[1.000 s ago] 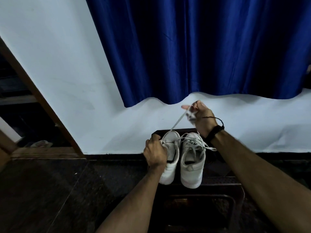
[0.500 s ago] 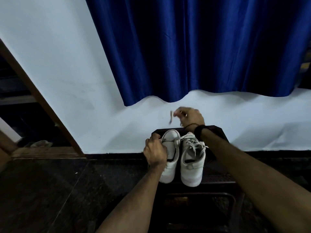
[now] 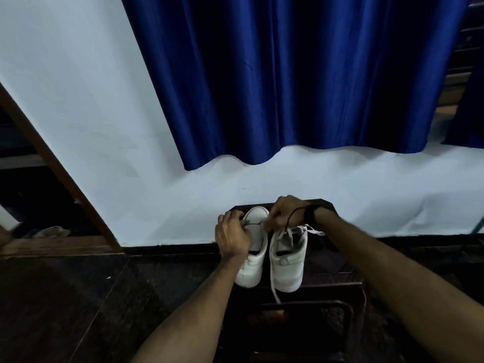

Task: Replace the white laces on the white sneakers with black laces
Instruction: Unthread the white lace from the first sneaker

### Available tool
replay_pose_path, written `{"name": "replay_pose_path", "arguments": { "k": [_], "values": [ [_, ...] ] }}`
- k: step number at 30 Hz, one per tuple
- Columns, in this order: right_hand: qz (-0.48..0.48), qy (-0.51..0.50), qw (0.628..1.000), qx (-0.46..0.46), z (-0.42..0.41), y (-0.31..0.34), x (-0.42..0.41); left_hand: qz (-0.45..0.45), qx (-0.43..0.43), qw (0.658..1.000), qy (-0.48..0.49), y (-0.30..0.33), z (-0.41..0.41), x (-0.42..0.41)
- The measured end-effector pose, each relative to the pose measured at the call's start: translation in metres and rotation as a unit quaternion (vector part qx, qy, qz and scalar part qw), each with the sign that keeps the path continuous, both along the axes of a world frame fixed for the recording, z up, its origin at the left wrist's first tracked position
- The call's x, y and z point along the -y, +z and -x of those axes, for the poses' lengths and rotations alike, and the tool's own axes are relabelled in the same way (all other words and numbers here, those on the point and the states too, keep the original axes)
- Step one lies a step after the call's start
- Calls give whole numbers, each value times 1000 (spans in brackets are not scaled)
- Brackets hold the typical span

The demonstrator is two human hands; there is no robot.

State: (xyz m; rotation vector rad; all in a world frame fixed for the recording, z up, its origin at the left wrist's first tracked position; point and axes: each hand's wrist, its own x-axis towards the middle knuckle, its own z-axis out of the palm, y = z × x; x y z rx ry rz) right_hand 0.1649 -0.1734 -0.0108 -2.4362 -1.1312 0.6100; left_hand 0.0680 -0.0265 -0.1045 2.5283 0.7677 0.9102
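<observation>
A dark stool is carrying 2 white sneakers, standing side by side on its seat.

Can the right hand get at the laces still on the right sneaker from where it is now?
Probably yes. The right hand hovers over the gap between the sneakers, just beyond the right sneaker, whose white laces lie exposed. The left hand grips only the left sneaker.

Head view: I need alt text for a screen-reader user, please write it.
Two hands work on a pair of white sneakers on a dark stool: the left hand grips the left sneaker, the right hand pinches its white lace. The right sneaker has loose laces. A blue curtain hangs behind.
</observation>
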Motion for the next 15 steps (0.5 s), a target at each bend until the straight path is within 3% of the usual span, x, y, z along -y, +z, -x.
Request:
{"name": "replay_pose_path", "arguments": {
  "k": [3, 10, 15],
  "values": [
    [-27, -45, 990, 131, -3, -19, -9, 3, -24, 1000, -17, 6, -2, 0],
    [35, -76, 982, 170, -16, -43, -32, 18, -49, 999, -14, 4, 4, -2],
    [-58, -63, 957, 278, -16, -31, -35, 11, -50, 999, 11, 0, 2, 0]
  ]
}}
